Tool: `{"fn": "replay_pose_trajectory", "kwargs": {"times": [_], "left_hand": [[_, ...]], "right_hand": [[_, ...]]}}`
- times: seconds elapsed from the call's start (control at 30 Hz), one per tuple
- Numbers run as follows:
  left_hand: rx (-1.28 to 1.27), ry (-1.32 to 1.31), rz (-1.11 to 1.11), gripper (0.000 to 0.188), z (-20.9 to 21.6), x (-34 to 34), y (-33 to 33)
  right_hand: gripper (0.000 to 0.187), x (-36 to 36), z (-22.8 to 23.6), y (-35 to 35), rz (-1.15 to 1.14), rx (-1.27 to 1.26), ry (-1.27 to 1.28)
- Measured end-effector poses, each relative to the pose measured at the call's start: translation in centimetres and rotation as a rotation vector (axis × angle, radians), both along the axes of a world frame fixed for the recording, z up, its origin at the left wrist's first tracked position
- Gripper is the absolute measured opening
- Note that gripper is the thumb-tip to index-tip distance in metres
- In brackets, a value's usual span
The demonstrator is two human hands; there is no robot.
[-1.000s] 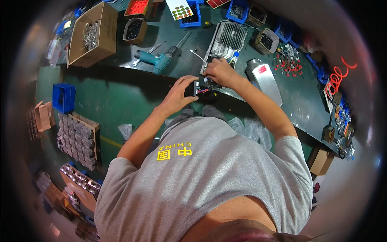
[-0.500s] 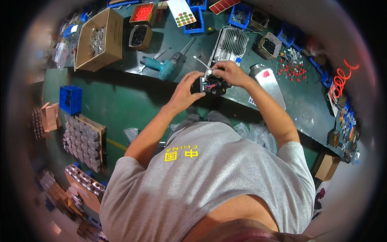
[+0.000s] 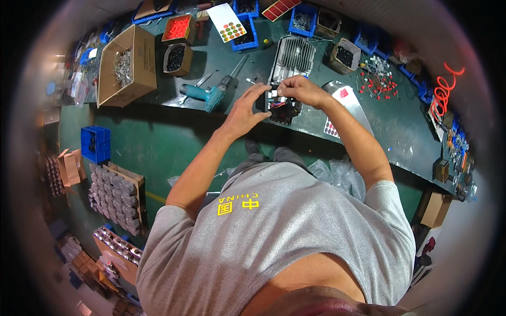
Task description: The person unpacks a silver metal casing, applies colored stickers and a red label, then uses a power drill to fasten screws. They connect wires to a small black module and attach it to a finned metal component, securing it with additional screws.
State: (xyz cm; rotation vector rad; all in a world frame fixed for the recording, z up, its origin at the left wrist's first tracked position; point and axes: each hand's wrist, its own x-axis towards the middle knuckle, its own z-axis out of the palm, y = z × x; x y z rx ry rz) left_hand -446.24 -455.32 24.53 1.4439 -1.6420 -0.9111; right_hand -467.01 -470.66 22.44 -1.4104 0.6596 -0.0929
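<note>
My left hand (image 3: pixel 244 111) grips a small black flat part (image 3: pixel 265 101) by its edges, thumb at the near end and fingers at the far end. The thumb and fingers of my right hand (image 3: pixel 302 90) pinch beside a white connector (image 3: pixel 273 93), close against the black part. Coloured wires (image 3: pixel 277 105) run between the two hands. Beneath and beyond them lies a silver finned metal housing (image 3: pixel 293 55), its near end partly covered by my hands. What exactly the right fingertips grip is partly hidden.
A teal cordless drill (image 3: pixel 206 94) lies left of my hands on the green workbench (image 3: pixel 406 131). Further left stands a cardboard box (image 3: pixel 142 66) of metal parts. Right of the housing are a silver plate (image 3: pixel 358 110) and red-tipped wires (image 3: pixel 377 83). Blue bins (image 3: pixel 302 20) line the back.
The view has shifted slightly. My right fingers have stayed by the white connector, and the white lead that stuck up beyond it now shows less. Both hands keep their hold.
</note>
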Motion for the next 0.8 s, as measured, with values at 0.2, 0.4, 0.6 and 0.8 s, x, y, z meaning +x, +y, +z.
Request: {"fn": "replay_pose_trajectory", "kwargs": {"times": [0.2, 0.4, 0.6, 0.8], "left_hand": [[-0.008, 0.015, -0.002, 0.072, -0.3, -0.2, -0.2], [-0.001, 0.020, -0.016, 0.072, -0.3, -0.4, -0.7], [0.019, 0.047, -0.060, 0.075, -0.4, -0.6, -1.4], [0.025, 0.037, -0.089, 0.076, -0.2, -0.7, -2.2]], "right_hand": [[0.017, -0.2, -0.3, -0.2, 0.026, 0.063, -0.023], [0.016, -0.4, -0.8, -0.6, 0.023, 0.100, 0.013], [0.016, -0.7, -0.5, -0.5, -0.011, 0.139, -0.008], [0.016, -0.6, -1.4, 0.0, -0.076, 0.182, -0.073]]}}
